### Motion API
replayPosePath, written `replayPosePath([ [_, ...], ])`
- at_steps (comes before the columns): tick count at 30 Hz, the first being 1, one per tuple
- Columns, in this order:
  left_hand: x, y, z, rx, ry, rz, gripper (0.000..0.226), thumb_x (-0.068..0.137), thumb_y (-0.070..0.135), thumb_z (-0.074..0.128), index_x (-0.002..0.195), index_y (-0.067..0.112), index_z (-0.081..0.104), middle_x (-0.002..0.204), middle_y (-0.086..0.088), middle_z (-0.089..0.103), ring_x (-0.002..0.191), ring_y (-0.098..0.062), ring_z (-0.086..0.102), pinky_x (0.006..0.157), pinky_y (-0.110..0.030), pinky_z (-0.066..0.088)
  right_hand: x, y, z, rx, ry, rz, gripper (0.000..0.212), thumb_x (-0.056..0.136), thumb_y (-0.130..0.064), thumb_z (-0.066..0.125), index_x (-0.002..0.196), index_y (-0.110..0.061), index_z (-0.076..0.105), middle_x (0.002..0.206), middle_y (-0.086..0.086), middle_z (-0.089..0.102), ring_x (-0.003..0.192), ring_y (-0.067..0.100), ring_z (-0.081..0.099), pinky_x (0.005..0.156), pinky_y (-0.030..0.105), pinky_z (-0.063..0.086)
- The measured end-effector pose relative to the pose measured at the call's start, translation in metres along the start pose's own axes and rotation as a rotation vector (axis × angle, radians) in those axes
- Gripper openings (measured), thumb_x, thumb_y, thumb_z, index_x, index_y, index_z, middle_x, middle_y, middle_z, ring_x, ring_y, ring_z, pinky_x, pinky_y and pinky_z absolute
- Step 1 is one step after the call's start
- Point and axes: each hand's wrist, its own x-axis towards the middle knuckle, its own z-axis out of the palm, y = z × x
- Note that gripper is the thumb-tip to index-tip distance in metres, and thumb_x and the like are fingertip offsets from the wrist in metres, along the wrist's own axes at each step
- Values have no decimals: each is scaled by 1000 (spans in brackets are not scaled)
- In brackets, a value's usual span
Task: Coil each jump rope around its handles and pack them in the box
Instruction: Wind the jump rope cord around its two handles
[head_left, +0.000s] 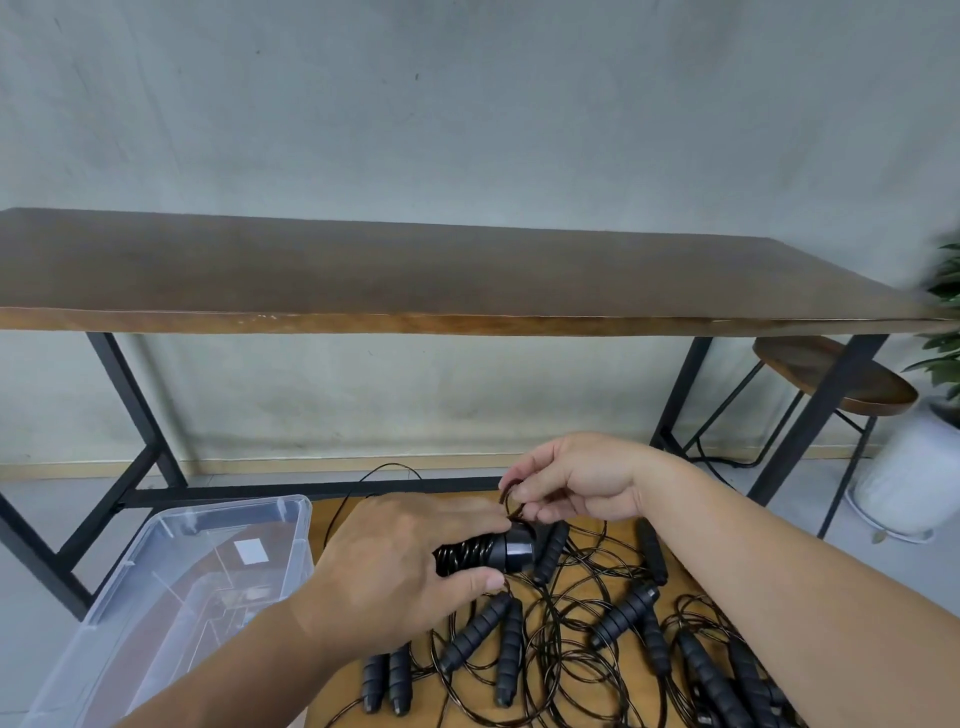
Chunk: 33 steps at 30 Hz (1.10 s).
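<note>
My left hand (400, 566) grips a pair of black jump-rope handles (493, 552) held together, with thin dark rope wound round them. My right hand (576, 480) pinches a small loop of that rope (511, 501) just above the handles' end. The rope trails off behind my hands in a long arc (384, 470). Below my hands, several more black ribbed handles (475, 636) lie in a tangle of thin rope (576, 618) on a wooden surface (623, 532). A clear plastic box (171, 597) stands at the left.
A long wooden table (415, 270) on black metal legs runs across in front of a grey wall. A round wooden stool (831, 374), a white pot (914, 478) and a green plant (943, 332) stand at the right.
</note>
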Motion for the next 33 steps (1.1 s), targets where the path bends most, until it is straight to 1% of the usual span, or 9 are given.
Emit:
replayPosePath([
  [5,-3,3,2,-29,11,40,44,85,64,60,124,44,62,122,33,62,109,12,58,86,-27,55,-24,-20,9,-1004,-5,-221,31,96,-20,61,127,-24,65,101,0,73,88,16,69,84,29,57],
  [7,-2,8,1,-10,0,98,41,86,60,63,123,42,60,119,30,64,103,9,60,80,-30,56,-33,-27,15,-1205,-37,-208,37,94,-30,63,131,-29,62,110,-10,68,93,7,62,84,23,51],
  [11,1,10,1,-4,8,145,40,86,60,63,121,42,62,120,30,63,104,11,59,80,-27,56,-42,-36,18,-1282,-90,-107,41,89,-36,70,129,-26,64,100,-19,59,88,-2,52,69,11,34],
  [17,1,5,7,-6,-27,169,37,87,61,63,119,43,67,122,33,60,104,13,57,80,-24,54,-40,-30,27,-1396,-73,-134,38,92,-33,66,128,-23,64,109,-11,65,93,8,54,73,17,41],
  [21,0,3,11,-8,-15,157,38,87,62,63,120,43,66,128,32,58,107,11,58,80,-25,54,-43,-28,33,-1518,-68,-184,26,98,-29,57,119,-19,68,98,-4,68,76,10,53,68,23,42],
  [25,-1,-3,13,-18,51,118,42,86,64,61,123,44,64,134,34,53,115,12,56,88,-29,54,-44,-35,30,-1466,-9,-216,20,97,-30,59,105,-20,74,74,-8,66,62,3,56,56,15,37],
  [28,-3,-4,13,-26,112,104,43,84,64,61,121,42,67,134,35,53,116,11,56,90,-32,55,-43,-39,26,-1194,35,-137,14,95,-26,63,99,-18,74,56,-13,63,54,2,59,61,15,43],
  [31,-3,-6,10,-34,159,78,44,83,64,64,120,41,68,134,35,53,117,10,56,91,-32,55,-42,-36,24,-708,124,-53,9,92,-16,68,97,-10,73,67,-3,70,56,8,62,72,20,55],
  [33,-4,-6,9,-28,183,62,44,82,63,65,120,40,68,134,35,53,115,10,57,91,-27,53,-42,-35,26,-485,179,-23,12,90,-11,70,100,-5,73,72,4,70,56,11,62,66,19,56],
])
